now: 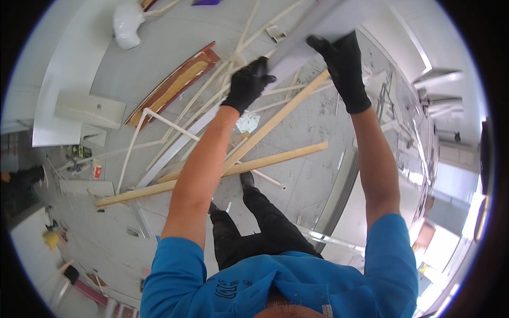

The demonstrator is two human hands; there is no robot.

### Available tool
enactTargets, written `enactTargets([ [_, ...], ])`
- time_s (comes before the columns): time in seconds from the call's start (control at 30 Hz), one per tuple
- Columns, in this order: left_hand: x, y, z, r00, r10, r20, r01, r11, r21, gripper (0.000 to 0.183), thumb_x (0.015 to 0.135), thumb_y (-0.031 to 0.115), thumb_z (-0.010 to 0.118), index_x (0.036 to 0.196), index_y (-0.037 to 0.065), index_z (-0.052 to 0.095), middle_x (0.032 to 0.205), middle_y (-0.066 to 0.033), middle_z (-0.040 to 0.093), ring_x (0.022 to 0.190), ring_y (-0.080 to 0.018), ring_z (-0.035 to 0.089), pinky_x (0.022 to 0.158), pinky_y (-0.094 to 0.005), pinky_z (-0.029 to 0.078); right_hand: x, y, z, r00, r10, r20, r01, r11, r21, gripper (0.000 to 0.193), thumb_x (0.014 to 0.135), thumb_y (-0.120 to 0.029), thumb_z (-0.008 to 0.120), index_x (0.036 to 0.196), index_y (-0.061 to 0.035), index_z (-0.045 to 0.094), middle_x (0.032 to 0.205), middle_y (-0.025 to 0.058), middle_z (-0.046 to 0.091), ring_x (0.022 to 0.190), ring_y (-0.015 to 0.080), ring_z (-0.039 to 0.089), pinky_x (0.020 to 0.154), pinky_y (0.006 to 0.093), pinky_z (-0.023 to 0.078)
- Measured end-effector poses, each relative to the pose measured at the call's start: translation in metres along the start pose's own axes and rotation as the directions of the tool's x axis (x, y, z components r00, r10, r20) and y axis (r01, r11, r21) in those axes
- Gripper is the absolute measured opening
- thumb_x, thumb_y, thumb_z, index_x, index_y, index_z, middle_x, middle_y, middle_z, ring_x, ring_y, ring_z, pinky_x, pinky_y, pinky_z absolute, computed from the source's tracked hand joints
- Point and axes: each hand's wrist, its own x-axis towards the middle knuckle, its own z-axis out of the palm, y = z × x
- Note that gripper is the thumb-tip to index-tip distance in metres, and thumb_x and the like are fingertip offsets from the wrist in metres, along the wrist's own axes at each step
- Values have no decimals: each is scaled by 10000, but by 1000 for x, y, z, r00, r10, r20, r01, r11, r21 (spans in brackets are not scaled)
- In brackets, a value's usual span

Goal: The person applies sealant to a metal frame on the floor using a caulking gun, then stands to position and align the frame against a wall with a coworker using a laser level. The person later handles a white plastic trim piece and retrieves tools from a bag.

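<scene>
In front of me, a long pale grey-white panel [307, 45] slants up toward the top right, its far part blurred. My left hand [248, 85], in a black glove, is closed on the panel's left edge. On its right edge my right hand [343, 69], gloved the same way, grips with the thumb laid over the face. Under the panel lie two long wooden battens [281, 119], crossing near my feet. A white strip [199, 126] runs down to the left below my left hand; whether it joins the panel, I cannot tell.
Thin white pipes [126, 153] and strips litter the grey floor. A red-brown trim piece [172, 82] lies to the left, near a white curved object [127, 25]. Long grey metal profiles [342, 193] lie at the right, with metal scrap [411, 132] beyond. My shoe [247, 180] stands beside the battens.
</scene>
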Motion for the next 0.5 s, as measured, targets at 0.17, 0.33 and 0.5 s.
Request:
enactTargets([
  [0.17, -17, 33, -3, 992, 101, -77, -109, 988, -108, 517, 780, 327, 731, 1192, 48, 589, 1057, -152, 668, 949, -327, 654, 834, -416, 513, -37, 3, -38, 994, 69, -83, -47, 968, 248, 348, 836, -184, 727, 1078, -3, 553, 921, 68, 646, 852, 130, 606, 757, 276, 505],
  [0.33, -29, 138, -100, 999, -7, 43, 18, 962, -274, 705, 771, 472, 738, 1327, 88, 535, 1124, -134, 654, 1022, -308, 607, 911, -406, 465, -50, -45, -91, 931, 25, -363, 153, 879, 452, 141, 982, -161, 524, 1059, -45, 545, 988, 96, 628, 951, 181, 613, 839, 287, 515],
  [0.5, -116, 107, -152, 995, -99, -32, 86, 954, -289, 850, 662, 345, 867, 1374, 79, 486, 1293, -115, 582, 1230, -265, 531, 1053, -382, 406, -84, -112, -123, 867, -122, -483, 260, 938, 230, 291, 1014, -294, 480, 1161, -45, 516, 1092, 170, 624, 1022, 266, 616, 940, 446, 503],
])
